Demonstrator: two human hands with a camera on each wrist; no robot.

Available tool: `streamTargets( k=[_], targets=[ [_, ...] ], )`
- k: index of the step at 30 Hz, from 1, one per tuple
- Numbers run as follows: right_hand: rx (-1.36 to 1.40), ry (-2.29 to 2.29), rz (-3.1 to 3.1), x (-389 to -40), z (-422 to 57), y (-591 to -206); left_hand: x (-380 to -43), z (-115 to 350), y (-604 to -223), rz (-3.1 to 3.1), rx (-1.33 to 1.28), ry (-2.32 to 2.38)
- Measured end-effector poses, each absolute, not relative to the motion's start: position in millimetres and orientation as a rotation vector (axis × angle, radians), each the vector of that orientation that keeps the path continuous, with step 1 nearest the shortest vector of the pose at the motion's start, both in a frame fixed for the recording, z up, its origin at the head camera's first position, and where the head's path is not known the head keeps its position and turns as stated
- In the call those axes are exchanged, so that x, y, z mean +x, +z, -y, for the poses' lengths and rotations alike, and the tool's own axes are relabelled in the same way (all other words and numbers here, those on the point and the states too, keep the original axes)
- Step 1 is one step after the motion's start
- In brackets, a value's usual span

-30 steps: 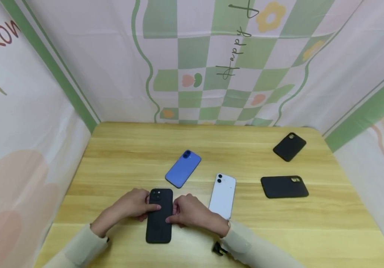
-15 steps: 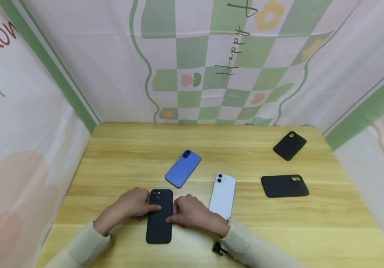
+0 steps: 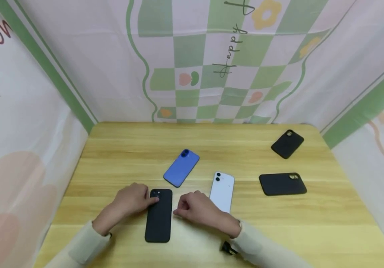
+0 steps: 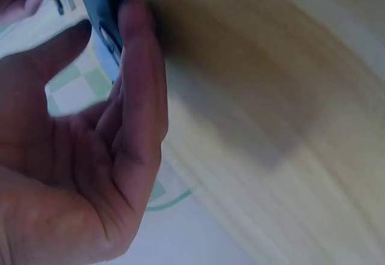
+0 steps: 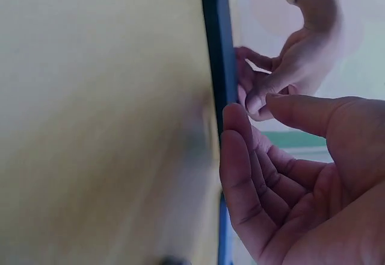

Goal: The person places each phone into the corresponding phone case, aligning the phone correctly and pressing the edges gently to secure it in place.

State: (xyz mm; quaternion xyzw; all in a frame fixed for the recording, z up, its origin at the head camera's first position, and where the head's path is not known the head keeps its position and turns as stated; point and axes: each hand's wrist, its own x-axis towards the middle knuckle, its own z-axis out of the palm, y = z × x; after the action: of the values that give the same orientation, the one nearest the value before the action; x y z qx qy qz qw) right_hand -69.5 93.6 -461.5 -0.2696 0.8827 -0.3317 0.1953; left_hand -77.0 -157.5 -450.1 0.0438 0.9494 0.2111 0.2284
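A black phone (image 3: 158, 219), its back with the camera lenses facing up, lies upright in front of me. My left hand (image 3: 132, 200) pinches its upper left edge, the thumb over the back beside the lenses. In the left wrist view, the fingers (image 4: 141, 84) reach along the phone's (image 4: 103, 3) side. Just right of the phone is my right hand (image 3: 200, 209), its thumb and fingers apart and holding nothing. The right wrist view has the phone (image 5: 219, 42) edge-on beyond the fingertips. A white phone (image 3: 222, 191) is partly hidden behind the right hand.
A blue phone (image 3: 181, 169) lies farther back, lenses up. Two black phone cases with camera cutouts are at the right: one case (image 3: 282, 184) lies sideways, the other case (image 3: 287, 144) slanted behind it. The wooden table (image 3: 128, 149) meets patterned cloth walls.
My right hand has let go of the black phone's right edge and moved slightly right. The left thumb has slid up toward the lenses. The head view has shifted slightly.
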Motion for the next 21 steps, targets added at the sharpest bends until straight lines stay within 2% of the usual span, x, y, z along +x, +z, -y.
streamTargets(
  k=[12, 21],
  targets=[
    [-0.607, -0.875, -2.645, -86.6, -166.8, -438.7, -97.2, 155.1, -441.5, -2.841, 0.096, 0.523],
    [-0.288, -0.579, -2.866, -105.9, -239.1, -434.0, -113.5, 131.3, -438.9, -2.762, 0.145, 0.525]
  ],
)
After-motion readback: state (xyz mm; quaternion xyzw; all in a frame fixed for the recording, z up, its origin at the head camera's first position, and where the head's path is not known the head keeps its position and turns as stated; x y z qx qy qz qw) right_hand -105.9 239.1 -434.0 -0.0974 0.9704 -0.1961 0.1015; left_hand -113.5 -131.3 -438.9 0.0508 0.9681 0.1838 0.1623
